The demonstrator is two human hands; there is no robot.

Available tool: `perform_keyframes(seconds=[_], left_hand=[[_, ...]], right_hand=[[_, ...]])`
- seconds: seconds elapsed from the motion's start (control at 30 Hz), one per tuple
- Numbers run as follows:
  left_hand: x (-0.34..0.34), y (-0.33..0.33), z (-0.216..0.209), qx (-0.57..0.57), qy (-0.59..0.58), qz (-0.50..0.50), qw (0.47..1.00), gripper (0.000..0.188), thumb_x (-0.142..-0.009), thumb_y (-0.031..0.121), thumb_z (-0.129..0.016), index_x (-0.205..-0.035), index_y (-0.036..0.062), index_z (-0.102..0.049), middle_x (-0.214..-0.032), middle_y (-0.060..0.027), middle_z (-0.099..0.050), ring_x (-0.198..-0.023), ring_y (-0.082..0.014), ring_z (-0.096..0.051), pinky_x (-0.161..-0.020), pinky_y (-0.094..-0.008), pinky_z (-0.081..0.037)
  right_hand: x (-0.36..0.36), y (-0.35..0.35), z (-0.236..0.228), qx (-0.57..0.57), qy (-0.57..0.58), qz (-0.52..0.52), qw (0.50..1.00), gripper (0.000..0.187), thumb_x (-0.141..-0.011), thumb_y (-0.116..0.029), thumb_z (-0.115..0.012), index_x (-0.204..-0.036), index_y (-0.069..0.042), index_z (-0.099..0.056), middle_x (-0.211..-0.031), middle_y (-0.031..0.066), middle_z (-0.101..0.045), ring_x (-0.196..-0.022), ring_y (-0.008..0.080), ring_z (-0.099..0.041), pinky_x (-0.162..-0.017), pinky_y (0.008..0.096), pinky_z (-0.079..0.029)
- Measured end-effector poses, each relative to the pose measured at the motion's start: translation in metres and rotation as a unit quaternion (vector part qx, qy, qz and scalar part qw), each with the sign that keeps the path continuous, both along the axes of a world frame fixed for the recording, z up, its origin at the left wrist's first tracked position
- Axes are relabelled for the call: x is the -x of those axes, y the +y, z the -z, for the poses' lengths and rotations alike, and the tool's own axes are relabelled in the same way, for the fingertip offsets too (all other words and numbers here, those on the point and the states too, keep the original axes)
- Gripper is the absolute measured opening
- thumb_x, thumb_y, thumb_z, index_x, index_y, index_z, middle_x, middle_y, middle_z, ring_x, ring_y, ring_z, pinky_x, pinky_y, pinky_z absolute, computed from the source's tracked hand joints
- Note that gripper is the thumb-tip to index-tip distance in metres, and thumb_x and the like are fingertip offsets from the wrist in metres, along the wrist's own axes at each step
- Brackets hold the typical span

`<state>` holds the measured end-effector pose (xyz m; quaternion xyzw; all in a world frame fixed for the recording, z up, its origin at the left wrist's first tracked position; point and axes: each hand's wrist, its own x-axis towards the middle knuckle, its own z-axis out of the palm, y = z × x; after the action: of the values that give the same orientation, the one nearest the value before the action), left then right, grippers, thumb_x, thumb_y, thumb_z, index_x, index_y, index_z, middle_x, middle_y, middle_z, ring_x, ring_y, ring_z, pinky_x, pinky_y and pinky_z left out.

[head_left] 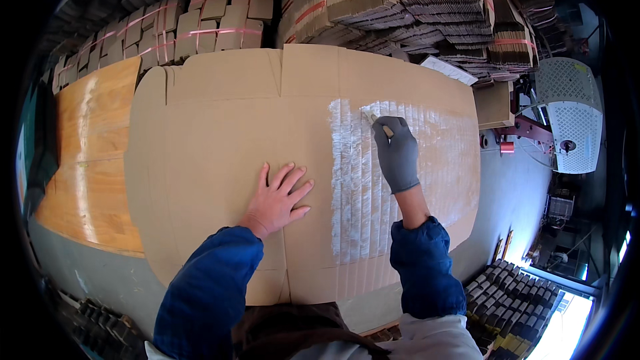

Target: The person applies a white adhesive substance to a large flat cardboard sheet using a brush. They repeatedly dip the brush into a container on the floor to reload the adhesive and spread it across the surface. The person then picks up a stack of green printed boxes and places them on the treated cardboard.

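A large flat sheet of brown cardboard (220, 133), with cut flaps and fold lines, lies in front of me. My left hand (279, 197), bare, rests flat on its middle with the fingers spread. In a grey glove, my right hand (398, 150) grips a brush (371, 117) by its short handle. The brush's bristles touch the sheet near the far edge of a wet white coating (353, 187). That coating covers much of the right half in streaked bands, thick on the left and thinner toward the right.
Under the sheet's left side shows a shiny wooden tabletop (93, 160). Bundled stacks of flattened cardboard (360, 0), tied with pink straps, stand along the far side. A machine with a perforated white guard (570, 120) is at the right. More stacks (513, 300) stand at the lower right.
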<state>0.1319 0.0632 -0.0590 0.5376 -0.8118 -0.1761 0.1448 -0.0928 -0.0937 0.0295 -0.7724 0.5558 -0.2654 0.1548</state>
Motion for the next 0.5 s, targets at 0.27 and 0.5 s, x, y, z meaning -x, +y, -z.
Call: perform_keyframes(seconds=[0.27,0.5], left_hand=[[0.001,0.001,0.0,0.0,0.0,0.001,1.0,0.054,-0.083,0.046,-0.066,-0.131,0.0229,-0.056,-0.144,-0.0045,-0.042,-0.138,-0.0266,-0.031,-0.11,-0.0669,-0.02],[0.002,-0.002,-0.004,-0.004,-0.011,0.005,1.0,0.053,-0.086,0.047,-0.063,-0.132,0.0236,-0.054,-0.145,-0.0025,-0.041,-0.139,-0.0244,-0.03,-0.11,-0.0668,-0.021]], right_hand=[[-0.01,-0.001,0.012,-0.024,0.104,0.005,0.994,0.006,-0.088,-0.011,-0.064,-0.094,-0.009,-0.061,-0.101,0.0121,-0.064,-0.085,0.037,-0.065,-0.071,0.0435,-0.053],[-0.014,-0.004,0.02,0.019,0.107,-0.011,0.994,0.008,-0.09,-0.012,-0.062,-0.098,-0.01,-0.062,-0.103,0.0115,-0.064,-0.081,0.0352,-0.065,-0.069,0.0442,-0.054]])
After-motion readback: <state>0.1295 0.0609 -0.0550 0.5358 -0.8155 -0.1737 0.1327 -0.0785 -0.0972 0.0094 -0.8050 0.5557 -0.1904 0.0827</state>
